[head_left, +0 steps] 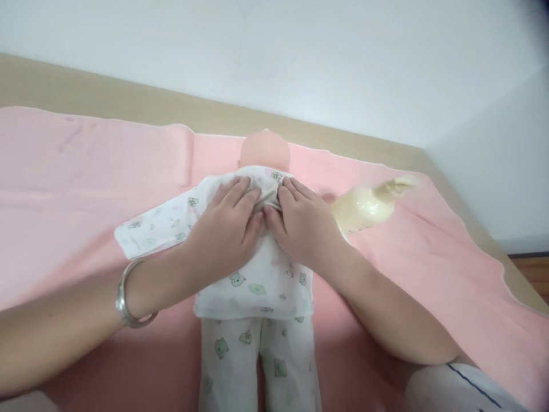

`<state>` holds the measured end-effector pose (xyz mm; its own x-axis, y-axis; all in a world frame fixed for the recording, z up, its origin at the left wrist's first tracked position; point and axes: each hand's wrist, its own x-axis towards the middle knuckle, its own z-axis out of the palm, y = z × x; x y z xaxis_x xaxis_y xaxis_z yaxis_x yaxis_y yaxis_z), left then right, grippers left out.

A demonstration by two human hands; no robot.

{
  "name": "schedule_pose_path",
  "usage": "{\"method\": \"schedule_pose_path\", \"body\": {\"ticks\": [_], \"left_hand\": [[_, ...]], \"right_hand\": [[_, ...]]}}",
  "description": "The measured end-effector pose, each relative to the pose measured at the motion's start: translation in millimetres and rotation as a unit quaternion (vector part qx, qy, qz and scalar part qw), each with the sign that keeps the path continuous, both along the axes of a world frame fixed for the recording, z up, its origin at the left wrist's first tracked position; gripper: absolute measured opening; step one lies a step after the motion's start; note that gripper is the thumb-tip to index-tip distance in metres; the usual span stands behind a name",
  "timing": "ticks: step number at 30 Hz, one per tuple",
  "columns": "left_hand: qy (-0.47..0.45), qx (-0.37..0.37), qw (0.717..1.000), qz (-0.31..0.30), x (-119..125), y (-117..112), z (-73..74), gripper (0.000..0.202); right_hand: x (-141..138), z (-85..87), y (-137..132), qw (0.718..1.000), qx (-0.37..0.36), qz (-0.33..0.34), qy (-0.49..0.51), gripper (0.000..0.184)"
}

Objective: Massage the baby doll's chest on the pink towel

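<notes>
A doll with a smooth pinkish head (265,150) lies on a pink cloth, its face not showing. It is dressed in a white printed shirt (257,294) and matching printed trousers (229,366). My left hand (231,220) and my right hand (302,223) are side by side on the upper part of the shirt, just below the head. Fingers of both hands are bent onto the fabric, with the thumbs close together, and the cloth is bunched between them. One sleeve stretches out to the left; the other is mostly hidden behind my right hand.
A shiny pale yellow object (364,206) with a narrow, twisted-looking end lies to the right of the doll; its kind is unclear. The pink cloth (86,149) covers most of a wooden tabletop (128,97). A white wall (274,63) rises behind the table.
</notes>
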<state>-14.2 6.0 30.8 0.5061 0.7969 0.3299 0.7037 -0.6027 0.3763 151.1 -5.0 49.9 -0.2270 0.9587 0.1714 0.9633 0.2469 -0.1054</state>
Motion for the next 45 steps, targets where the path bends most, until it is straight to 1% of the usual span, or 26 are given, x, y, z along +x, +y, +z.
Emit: {"method": "schedule_pose_path", "body": {"ticks": [4, 7, 10, 13, 16, 19, 21, 24, 26, 28, 32, 39, 45], "left_hand": [[0.012, 0.033, 0.999, -0.025, 2, -17, 1.8, 0.05], [0.015, 0.017, 0.999, -0.026, 2, -23, 3.1, 0.05], [0.005, -0.009, 1.0, -0.021, 3, -23, 3.2, 0.053], [-0.006, -0.047, 0.999, -0.008, 3, -19, 3.1, 0.055], [-0.021, -0.11, 0.994, 0.006, 2, -9, 3.7, 0.06], [-0.052, -0.164, 0.985, 0.026, 1, 5, 2.5, 0.063], [-0.079, -0.176, 0.98, 0.045, 0, 13, -1.0, 0.064], [-0.109, -0.149, 0.981, 0.06, 1, 17, -8.9, 0.064], [-0.12, -0.123, 0.983, 0.059, 2, 17, -13.6, 0.064], [-0.126, -0.11, 0.984, 0.058, 2, 15, -16.5, 0.063], [-0.126, -0.1, 0.985, 0.061, 2, 15, -17.4, 0.061], [-0.139, -0.09, 0.984, 0.061, 2, 16, -19.0, 0.058], [-0.138, -0.088, 0.984, 0.064, 1, 16, -19.5, 0.061]], "right_hand": [[0, 0.7, -2, 1.0, -0.008, 0.006, -0.006, 0.058], [1, 2.1, -3, 1.0, -0.018, 0.006, -0.013, 0.06], [1, 1.8, -2, 1.0, -0.022, 0.002, -0.011, 0.061], [1, -0.3, 0, 1.0, -0.012, -0.002, 0.0, 0.06], [1, 1.3, -1, 1.0, -0.005, -0.008, -0.001, 0.06], [4, 10.4, -6, 0.999, -0.027, 0.02, -0.009, 0.056], [5, 17.9, -10, 0.998, -0.043, 0.034, -0.015, 0.051], [5, 23.6, -14, 0.998, -0.047, 0.02, -0.021, 0.046], [4, 21.7, -14, 0.999, -0.044, 0.014, -0.018, 0.045], [3, 16.4, -12, 0.999, -0.039, 0.009, -0.008, 0.049], [0, 5.9, -6, 1.0, -0.02, -0.008, -0.002, 0.059], [-2, 1.3, -6, 1.0, -0.013, -0.014, -0.003, 0.061], [-4, -3.8, -8, 0.999, -0.016, -0.028, -0.011, 0.063]]}}
